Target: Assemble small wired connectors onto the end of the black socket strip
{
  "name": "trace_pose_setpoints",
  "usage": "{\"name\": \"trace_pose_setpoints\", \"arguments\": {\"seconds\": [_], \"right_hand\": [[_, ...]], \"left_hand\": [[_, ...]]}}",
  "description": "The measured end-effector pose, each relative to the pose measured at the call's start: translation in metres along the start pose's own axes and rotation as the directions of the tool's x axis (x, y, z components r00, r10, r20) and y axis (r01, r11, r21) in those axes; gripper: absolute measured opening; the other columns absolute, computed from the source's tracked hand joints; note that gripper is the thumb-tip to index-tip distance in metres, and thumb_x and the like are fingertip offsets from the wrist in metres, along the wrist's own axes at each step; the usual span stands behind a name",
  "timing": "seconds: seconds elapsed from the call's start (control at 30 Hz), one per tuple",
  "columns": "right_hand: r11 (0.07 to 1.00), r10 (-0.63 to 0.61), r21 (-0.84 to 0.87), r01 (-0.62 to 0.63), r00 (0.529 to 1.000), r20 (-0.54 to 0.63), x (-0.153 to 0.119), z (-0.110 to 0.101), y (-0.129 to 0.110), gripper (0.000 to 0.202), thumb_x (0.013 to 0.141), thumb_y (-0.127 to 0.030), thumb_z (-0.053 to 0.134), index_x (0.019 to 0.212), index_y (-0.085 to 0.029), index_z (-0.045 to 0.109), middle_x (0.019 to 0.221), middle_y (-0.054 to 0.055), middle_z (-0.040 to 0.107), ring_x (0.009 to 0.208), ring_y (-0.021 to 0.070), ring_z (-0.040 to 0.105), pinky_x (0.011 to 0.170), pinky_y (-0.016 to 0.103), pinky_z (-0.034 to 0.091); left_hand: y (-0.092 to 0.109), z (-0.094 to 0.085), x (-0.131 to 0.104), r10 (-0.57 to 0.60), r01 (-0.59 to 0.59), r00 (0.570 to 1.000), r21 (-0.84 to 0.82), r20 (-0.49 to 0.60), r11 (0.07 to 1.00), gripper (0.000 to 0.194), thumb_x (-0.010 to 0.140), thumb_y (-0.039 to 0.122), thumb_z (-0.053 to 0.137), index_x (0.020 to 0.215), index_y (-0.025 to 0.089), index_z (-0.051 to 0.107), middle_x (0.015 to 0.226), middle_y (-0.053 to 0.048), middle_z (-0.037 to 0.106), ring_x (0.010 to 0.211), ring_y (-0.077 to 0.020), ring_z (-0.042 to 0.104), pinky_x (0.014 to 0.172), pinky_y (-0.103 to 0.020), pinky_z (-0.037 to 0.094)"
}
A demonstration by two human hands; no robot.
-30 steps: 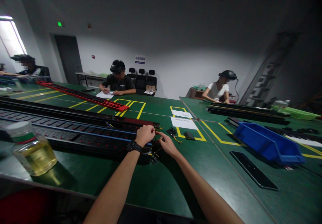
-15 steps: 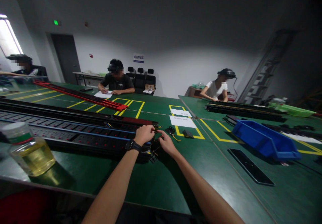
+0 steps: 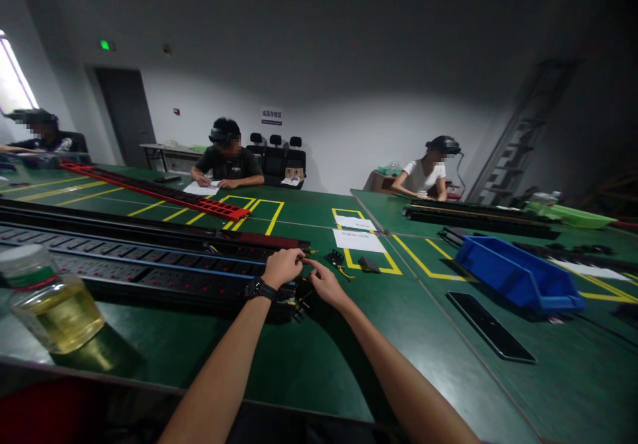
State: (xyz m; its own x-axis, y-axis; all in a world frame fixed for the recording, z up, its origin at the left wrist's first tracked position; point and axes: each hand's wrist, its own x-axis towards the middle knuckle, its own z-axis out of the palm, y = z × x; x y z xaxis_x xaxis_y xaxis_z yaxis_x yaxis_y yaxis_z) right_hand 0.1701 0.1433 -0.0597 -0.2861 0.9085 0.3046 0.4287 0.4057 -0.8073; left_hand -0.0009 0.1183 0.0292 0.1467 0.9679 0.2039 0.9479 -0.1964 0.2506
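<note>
We cannot tell whether our left hand (image 3: 282, 268) or right hand (image 3: 327, 286) holds anything; the bottle (image 3: 52, 303) contains yellow liquid (image 3: 67, 321).

right hand (image 3: 327, 286) — nearer left hand (image 3: 282, 268) (slightly)

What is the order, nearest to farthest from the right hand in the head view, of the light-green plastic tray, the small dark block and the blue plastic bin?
1. Small dark block: just right of the right hand.
2. Blue plastic bin: farther right.
3. Light-green plastic tray: far right, beyond the bin.
</note>
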Motion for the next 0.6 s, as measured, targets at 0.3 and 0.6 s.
{"name": "trace_pose_setpoints", "arguments": {"seconds": [0.3, 0.6], "right_hand": [[0.998, -0.008, -0.059, 0.011, 0.999, 0.048, 0.0014, -0.0037, -0.0032, 0.066, 0.078, -0.013, 0.048, 0.141, -0.025, 0.065, 0.086, 0.001, 0.069, 0.075, 0.0174, 0.058, 0.073, 0.027, 0.045], [0.997, 0.007, -0.074, -0.005, 1.0, 0.018, 0.0006, -0.0003, -0.0014, 0.063, 0.08, -0.013, 0.048, 0.14, -0.025, 0.065, 0.083, 0.0, 0.067, 0.071, 0.0165, 0.056, 0.068, 0.026, 0.041]], "left_hand": [[0.0032, -0.0026, -0.0002, -0.025, 0.025, 1.0, 0.006, -0.004, 1.0, 0.032, 0.094, 0.031, 0.055, 0.119, 0.033, 0.075, 0.117, -0.005, 0.079, 0.11, -0.0261, 0.074, 0.096, -0.036, 0.056], [0.0037, -0.0019, 0.002, -0.068, 0.068, 0.998, -0.005, 0.009, 0.998, 0.03, 0.092, 0.035, 0.058, 0.115, 0.033, 0.077, 0.113, -0.006, 0.08, 0.11, -0.0274, 0.074, 0.094, -0.036, 0.056]]}}
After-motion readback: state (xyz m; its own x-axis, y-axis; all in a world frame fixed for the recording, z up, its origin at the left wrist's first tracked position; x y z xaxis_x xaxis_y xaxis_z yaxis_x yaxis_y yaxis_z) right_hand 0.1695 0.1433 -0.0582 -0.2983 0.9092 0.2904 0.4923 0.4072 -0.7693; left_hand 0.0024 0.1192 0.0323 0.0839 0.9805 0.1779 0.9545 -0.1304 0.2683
